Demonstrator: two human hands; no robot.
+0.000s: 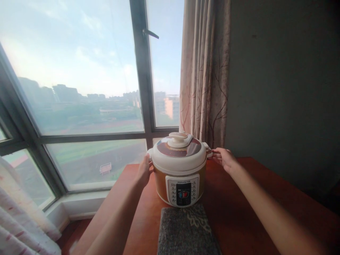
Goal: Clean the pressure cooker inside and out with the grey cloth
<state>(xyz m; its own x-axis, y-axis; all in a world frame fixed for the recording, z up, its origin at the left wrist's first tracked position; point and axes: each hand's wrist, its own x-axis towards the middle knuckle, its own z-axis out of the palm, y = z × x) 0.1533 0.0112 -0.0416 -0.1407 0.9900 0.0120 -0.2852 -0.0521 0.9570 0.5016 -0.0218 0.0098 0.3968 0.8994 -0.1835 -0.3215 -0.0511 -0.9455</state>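
An electric pressure cooker with a white and dark-red lid and a gold-brown body stands upright on the reddish wooden table. Its control panel faces me. My left hand is closed around the white side handle at the cooker's left, with the fingers partly hidden beneath it. On the opposite side my right hand grips the other side handle, fingers curled under it. A folded grey cloth with a pale pattern lies right in front of the cooker.
Behind the table is a large window with dark frames. A patterned curtain hangs behind the cooker, beside a dark wall. Another curtain hangs at lower left, near the table's left edge.
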